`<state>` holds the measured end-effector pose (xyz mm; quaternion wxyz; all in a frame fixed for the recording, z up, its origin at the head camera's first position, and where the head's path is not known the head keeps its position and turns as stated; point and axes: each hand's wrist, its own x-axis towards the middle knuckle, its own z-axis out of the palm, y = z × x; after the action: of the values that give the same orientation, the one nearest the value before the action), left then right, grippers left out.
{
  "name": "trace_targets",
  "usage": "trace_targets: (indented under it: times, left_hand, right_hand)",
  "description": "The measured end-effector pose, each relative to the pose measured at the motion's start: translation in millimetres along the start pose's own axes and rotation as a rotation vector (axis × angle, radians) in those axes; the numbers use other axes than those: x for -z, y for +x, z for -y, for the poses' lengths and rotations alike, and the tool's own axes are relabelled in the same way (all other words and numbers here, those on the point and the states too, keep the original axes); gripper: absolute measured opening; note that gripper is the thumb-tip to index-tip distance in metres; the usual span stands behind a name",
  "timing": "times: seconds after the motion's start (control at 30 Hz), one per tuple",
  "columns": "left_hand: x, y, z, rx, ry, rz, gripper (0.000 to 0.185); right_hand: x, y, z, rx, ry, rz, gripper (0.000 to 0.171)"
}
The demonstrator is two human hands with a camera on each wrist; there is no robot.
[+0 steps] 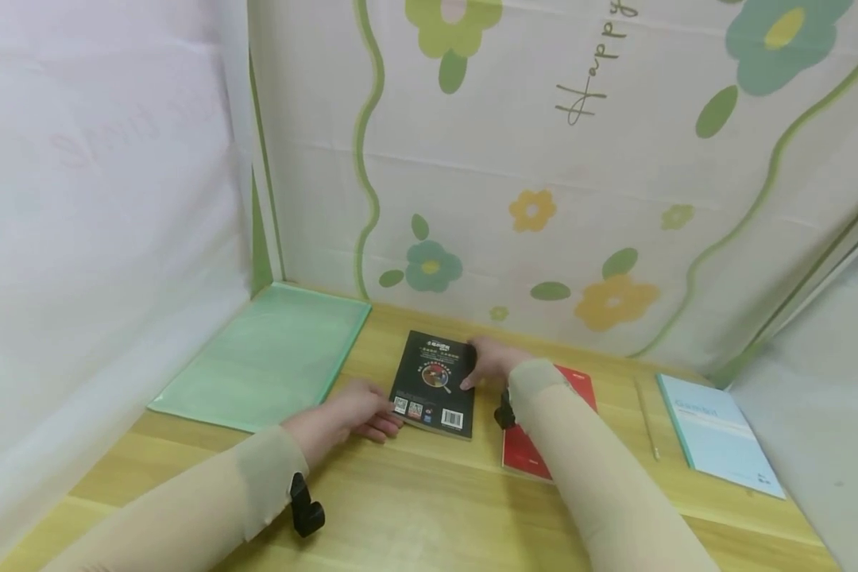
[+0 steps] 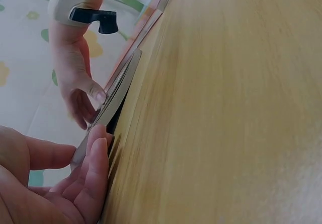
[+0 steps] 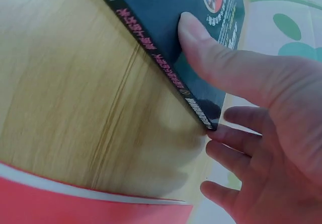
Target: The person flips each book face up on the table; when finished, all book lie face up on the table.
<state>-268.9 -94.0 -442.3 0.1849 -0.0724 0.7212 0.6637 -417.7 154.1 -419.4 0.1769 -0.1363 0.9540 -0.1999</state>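
Wooden worktop (image 1: 415,492) nearest, left hand (image 1: 350,413) fingers straight against black book (image 1: 434,384) lying flat mid-worktop, barcode showing, right hand (image 1: 493,361) thumb pressing its cover, red book (image 1: 543,445) beside, green folder (image 1: 272,357), "Happy" backdrop (image 1: 600,71) behind.

Right hand (image 3: 266,133) at right of frame, palm side up toward camera. Thumb pressed flat on cover of black book (image 3: 181,27), near spine edge. Fingers (image 3: 236,136) spread below, one fingertip touching lower corner of book, others hanging loose past tabletop edge. Book lying flat on wooden tabletop (image 3: 65,98), spine facing camera, small yellow and pink lettering along spine, round coloured emblem on cover at top. Red book (image 3: 75,206) across bottom left, white page edge visible, lying on tabletop, apart from black book. Pale backdrop with green leaf shapes (image 3: 289,27) at upper right.
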Motion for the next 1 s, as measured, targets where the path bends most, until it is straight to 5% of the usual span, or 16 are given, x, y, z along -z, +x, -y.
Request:
trace_targets:
  times: [0.3,0.7,0.8,1.0]
  left_hand:
    - [-1.0,-3.4,-3.7,-0.016,-0.020,-0.009,0.021]
    - [1.6,-10.0,2.3,-0.029,-0.011,-0.014,0.012]
    - [2.1,-11.0,3.3,-0.033,-0.021,-0.010,0.011]
    - [0.9,-13.6,1.7,-0.046,-0.028,-0.011,0.013]
  right_hand:
    - [7,-4,5,0.053,0.050,0.004,0.108]
    - [15,-5,0,0.027,0.433,-0.115,0.031]
    - [17,-6,1,0.015,0.562,-0.129,0.024]
    - [18,-9,6,0.017,0.628,-0.189,0.024]
